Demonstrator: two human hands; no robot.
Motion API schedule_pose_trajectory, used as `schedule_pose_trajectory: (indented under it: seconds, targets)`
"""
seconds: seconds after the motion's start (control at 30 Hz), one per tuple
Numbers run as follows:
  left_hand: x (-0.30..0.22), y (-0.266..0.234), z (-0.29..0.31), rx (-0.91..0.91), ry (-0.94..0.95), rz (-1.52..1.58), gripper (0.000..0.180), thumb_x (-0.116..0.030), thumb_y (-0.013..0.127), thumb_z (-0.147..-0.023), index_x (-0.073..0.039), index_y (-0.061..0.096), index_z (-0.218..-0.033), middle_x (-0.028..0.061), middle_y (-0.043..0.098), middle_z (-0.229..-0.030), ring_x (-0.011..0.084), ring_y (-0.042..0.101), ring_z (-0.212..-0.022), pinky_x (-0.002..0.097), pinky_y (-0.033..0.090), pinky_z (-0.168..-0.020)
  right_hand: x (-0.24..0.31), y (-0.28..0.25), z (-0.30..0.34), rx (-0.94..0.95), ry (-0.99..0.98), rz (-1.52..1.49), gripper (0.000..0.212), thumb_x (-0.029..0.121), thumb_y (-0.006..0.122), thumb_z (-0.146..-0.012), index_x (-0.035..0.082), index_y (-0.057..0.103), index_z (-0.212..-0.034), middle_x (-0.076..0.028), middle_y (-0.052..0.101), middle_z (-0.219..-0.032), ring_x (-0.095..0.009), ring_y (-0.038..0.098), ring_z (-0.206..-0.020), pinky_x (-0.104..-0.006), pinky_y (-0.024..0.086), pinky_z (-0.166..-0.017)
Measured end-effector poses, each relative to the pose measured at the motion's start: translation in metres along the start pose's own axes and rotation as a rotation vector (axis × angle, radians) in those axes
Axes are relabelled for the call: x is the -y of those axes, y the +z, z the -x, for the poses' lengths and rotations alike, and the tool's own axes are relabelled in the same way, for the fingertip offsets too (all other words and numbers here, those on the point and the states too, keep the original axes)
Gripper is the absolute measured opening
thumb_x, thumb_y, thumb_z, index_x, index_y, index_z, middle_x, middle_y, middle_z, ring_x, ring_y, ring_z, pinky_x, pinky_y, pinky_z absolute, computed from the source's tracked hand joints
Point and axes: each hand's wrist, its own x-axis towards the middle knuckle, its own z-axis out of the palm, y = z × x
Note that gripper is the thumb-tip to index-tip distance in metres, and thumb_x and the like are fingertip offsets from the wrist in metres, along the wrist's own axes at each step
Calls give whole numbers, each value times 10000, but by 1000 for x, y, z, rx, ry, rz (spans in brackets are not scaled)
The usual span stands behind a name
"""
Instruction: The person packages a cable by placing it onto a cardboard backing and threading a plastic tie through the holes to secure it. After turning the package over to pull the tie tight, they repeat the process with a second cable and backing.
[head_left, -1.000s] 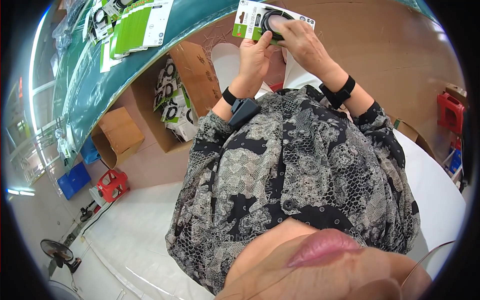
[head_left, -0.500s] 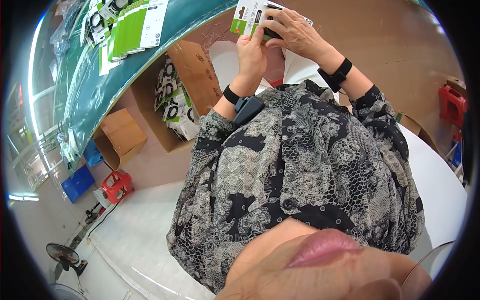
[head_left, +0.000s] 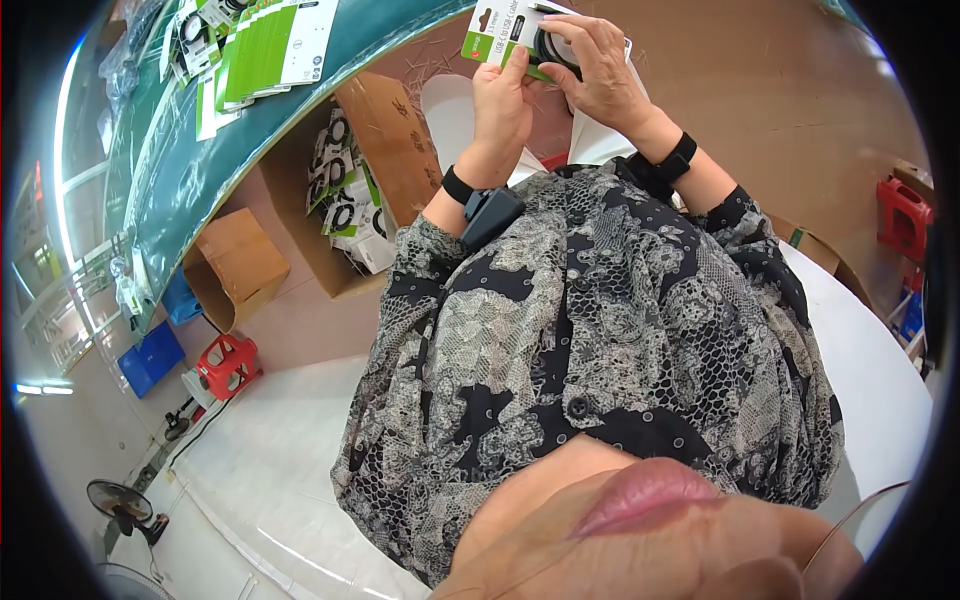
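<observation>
A white and green hanging card (head_left: 487, 42) with a coiled black cable (head_left: 545, 44) on it is held up at the top middle. My left hand (head_left: 502, 108) grips the card's near edge, thumb on the front and fingers curled behind it. My right hand (head_left: 612, 88) is closed over the coil from the right, its fingers bent onto the cable and thumb beside it. The right fingers cover part of the coil and the card's right half.
On the green table (head_left: 245, 150) at upper left lies a fanned stack of similar cards (head_left: 268, 52). Below, an open cardboard box (head_left: 395, 140) holds several carded cables (head_left: 345, 190). A smaller carton (head_left: 238, 265) and a red stool (head_left: 228, 365) stand farther left.
My right hand has shifted slightly, with the thumb lower and the fingers more raised, so more of the black coil shows. My left hand keeps its hold on the card.
</observation>
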Motion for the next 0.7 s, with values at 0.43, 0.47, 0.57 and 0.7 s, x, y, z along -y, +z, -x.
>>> schedule_pose_trajectory:
  seconds: [0.43,0.47,0.57,0.7]
  targets:
    - [-3,-7,-10,-2,80,42,158,-96,513,-954,25,572,-1036,97,636,-998,181,644,-871,333,558,-755,18,-9,3,245,400,-10,291,129,648,-824,97,646,-1113,-64,610,-936,-248,541,-913,-358,409,-869]
    - [-3,-7,-12,3,83,43,172,-94,511,-955,37,566,-1051,111,633,-1026,201,644,-903,355,557,-799,18,-12,1,278,508,-99,287,137,630,-839,78,623,-1120,-98,590,-984,-265,533,-966,-362,406,-878]
    - [1,-7,-11,-18,82,58,168,-82,516,-949,41,565,-1053,114,633,-1025,208,645,-906,366,560,-817,16,-8,6,296,655,-170,296,121,629,-831,71,619,-1123,-102,585,-980,-267,535,-975,-364,408,-881]
    - [6,-3,-10,-62,76,98,130,-58,538,-934,28,578,-1023,90,638,-970,186,647,-846,342,570,-761,10,-3,17,285,593,-12,337,88,667,-775,102,657,-1112,-31,612,-876,-228,554,-891,-354,412,-876]
